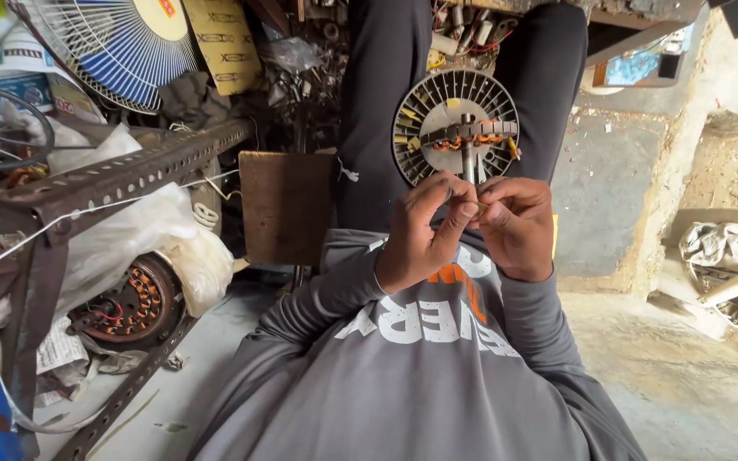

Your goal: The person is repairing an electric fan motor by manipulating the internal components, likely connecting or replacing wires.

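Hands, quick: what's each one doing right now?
Left hand: fingers pinched on something small; what, cannot be told.
Right hand: curled closed, pinching the same small piece by the motor shaft.

A: Any packages, labels, signs?

B: White cardboard box with a blue-and-red printed label [12,84], top left, lying behind the dark wire ring. Flat yellowish-tan cardboard sheet with dark oval prints [224,43], top centre-left, leaning beside the blue fan guard. Small orange-red sticker on the fan's yellow hub [166,7], cut by the top edge.

A: Screens?

B: None.
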